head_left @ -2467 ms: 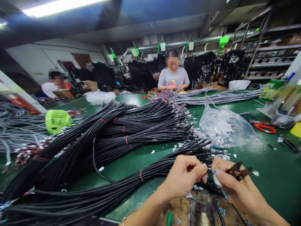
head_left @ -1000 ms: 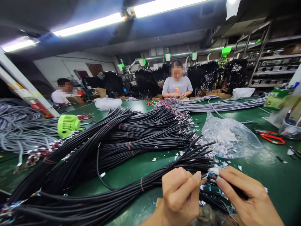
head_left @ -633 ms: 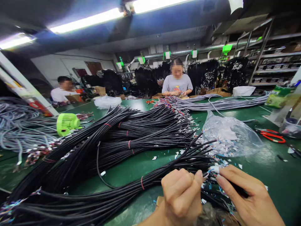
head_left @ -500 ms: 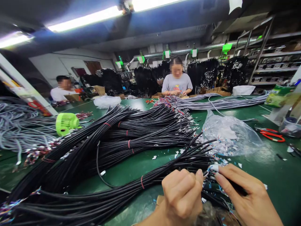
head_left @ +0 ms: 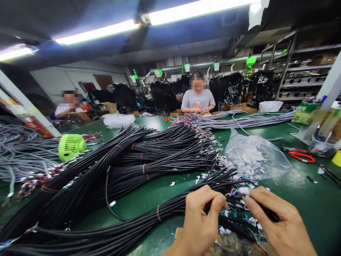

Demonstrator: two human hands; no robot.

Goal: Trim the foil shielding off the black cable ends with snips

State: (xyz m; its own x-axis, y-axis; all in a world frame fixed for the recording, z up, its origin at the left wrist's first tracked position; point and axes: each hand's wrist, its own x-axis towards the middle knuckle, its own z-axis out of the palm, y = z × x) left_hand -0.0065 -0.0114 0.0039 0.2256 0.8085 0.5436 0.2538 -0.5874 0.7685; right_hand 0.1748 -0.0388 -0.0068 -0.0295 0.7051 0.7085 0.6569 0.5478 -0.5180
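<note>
My left hand (head_left: 204, 217) is closed, thumb and index finger pinched at the stripped end of a black cable. Just beyond that pinch, thin coloured wires (head_left: 234, 192) fan out, red and blue among them. My right hand (head_left: 282, 220) meets these wires with its index fingertip, which has a white covering (head_left: 244, 192); its thumb lies just below. Something dark sits under its curled fingers, mostly hidden. A bundle of black cables (head_left: 138, 224), tied with a red band (head_left: 158, 213), runs leftward from my hands.
More tied black cables (head_left: 160, 142) lie behind. A clear plastic bag (head_left: 274, 161) with scraps and red-handled pliers (head_left: 301, 155) lie to the right. A green fan (head_left: 71, 146) and grey cables (head_left: 23, 149) are at left. Two people sit across the green table (head_left: 306, 192).
My left hand has turned and opened up its grip, its thumb now facing me. Coloured wires now show spread at my right fingertip. The whole view has shifted slightly.
</note>
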